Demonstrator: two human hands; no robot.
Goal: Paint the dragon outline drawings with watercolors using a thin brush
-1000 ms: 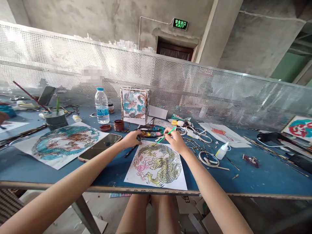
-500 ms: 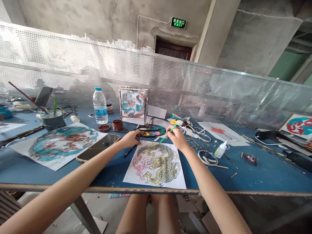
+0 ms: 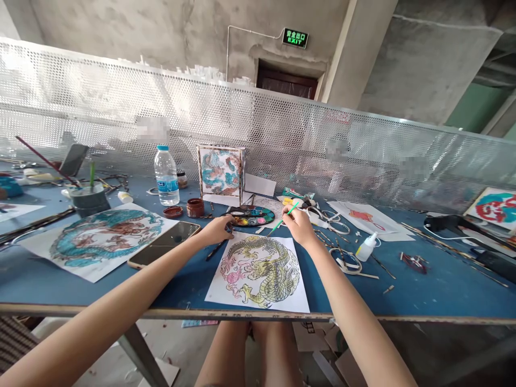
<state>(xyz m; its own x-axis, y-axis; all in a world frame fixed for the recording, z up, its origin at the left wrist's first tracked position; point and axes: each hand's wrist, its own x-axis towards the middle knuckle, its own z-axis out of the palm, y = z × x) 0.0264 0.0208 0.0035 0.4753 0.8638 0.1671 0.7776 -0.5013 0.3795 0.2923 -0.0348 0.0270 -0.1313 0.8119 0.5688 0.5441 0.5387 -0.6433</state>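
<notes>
Dragon drawing (image 3: 262, 274) nearside of both hands, right fingers (image 3: 291, 223) pinching green brush (image 3: 277, 225), left fingers (image 3: 224, 226) by far-left corner, grip unclear

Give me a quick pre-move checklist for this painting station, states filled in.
1. Green brush gripped in right hand: ok.
2. Brush tip touching the dragon drawing: cannot tell; it is near the top edge, contact too small to see.
3. Left hand pinning the sheet: cannot tell; it is by the top-left corner.
4. Palette near the hands: ok, just beyond the sheet.
5. Brown paint jar closed: not ok, it stands open.
6. Water bottle upright and capped: ok.
</notes>
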